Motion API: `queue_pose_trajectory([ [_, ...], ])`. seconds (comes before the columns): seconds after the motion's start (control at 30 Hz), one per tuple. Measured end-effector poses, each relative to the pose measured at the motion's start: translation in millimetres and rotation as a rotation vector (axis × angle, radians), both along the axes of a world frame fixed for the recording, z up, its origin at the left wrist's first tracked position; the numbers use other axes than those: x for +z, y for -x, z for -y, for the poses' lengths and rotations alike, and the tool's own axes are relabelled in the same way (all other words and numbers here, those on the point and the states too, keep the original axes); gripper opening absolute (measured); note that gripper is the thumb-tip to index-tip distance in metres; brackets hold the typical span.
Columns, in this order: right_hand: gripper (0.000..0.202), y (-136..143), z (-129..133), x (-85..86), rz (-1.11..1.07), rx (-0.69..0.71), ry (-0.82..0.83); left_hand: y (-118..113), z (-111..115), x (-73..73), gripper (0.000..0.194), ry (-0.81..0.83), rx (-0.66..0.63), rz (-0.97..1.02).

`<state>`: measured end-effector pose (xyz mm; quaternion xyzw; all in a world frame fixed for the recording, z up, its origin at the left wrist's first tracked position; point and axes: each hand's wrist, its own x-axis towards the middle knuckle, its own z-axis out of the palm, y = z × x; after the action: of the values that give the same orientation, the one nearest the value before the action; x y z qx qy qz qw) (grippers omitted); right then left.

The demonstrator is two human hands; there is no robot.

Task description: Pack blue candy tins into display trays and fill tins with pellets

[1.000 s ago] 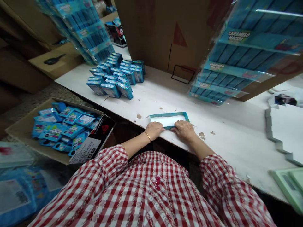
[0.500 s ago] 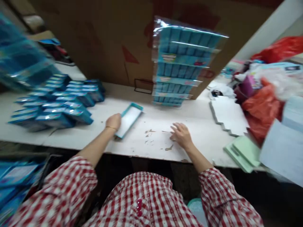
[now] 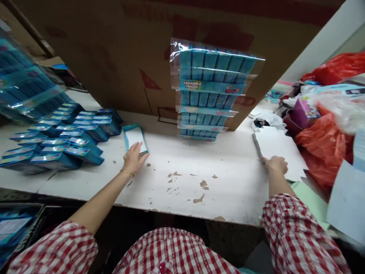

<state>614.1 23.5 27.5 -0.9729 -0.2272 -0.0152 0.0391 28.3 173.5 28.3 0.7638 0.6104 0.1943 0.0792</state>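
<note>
My left hand [image 3: 133, 159] grips the near end of a shallow blue box [image 3: 144, 134] with a white inside, its fingers reaching over the rim. The box lies on the white table [image 3: 176, 156], right of the rows of small blue boxes [image 3: 76, 135]. Far to the right, my right hand [image 3: 276, 166] is closed at the near left edge of a stack of white cards with a stepped outline [image 3: 282, 146]. Its fingertips are partly hidden against the stack.
Clear-wrapped packs of blue boxes [image 3: 212, 85] lean on a big cardboard carton [image 3: 114, 57] behind. More wrapped packs [image 3: 28, 83] stand at left. Pale green sheets [image 3: 310, 199], red plastic bags [image 3: 319, 140] and a white sheet [image 3: 346, 201] crowd the right side.
My left hand has moved the blue box leftward, nearer the rows of boxes. My right hand has gone from the middle of the table right to the white cards and closed there.
</note>
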Motion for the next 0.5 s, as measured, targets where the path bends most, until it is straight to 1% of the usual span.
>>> queue_pose_trajectory([
  [0.07,0.060,-5.6,-4.1,6.5,-0.017,-0.017,0.073,4.8,16.3,-4.8,0.049,0.005,-0.050,0.055],
  [0.1,0.057,-8.5,-5.0,11.1,-0.033,-0.001,0.112,8.8,23.6,-7.2,0.046,0.001,-0.065,0.085],
  [0.2,0.042,-11.6,-3.6,27.6,-0.061,0.100,0.194,18.9,41.0,-12.5,0.041,0.009,-0.099,0.177],
  [0.27,0.032,-2.7,1.5,37.5,-0.026,0.154,0.205,18.4,52.0,-13.3,0.041,0.040,-0.149,0.235],
  [0.3,0.029,7.0,5.8,41.5,0.022,0.179,0.208,15.1,58.5,-12.6,0.040,0.061,-0.184,0.265],
  [0.37,0.028,38.0,18.3,46.9,0.185,0.264,0.212,2.4,74.2,-9.3,0.037,0.119,-0.273,0.329],
  [0.43,0.028,83.3,34.8,48.8,0.382,0.425,0.180,-17.0,93.1,-4.6,0.035,0.219,-0.385,0.391],
  [0.5,0.023,139.5,51.8,47.1,0.456,0.660,0.130,-40.3,113.1,-0.4,0.036,0.362,-0.496,0.460],
])
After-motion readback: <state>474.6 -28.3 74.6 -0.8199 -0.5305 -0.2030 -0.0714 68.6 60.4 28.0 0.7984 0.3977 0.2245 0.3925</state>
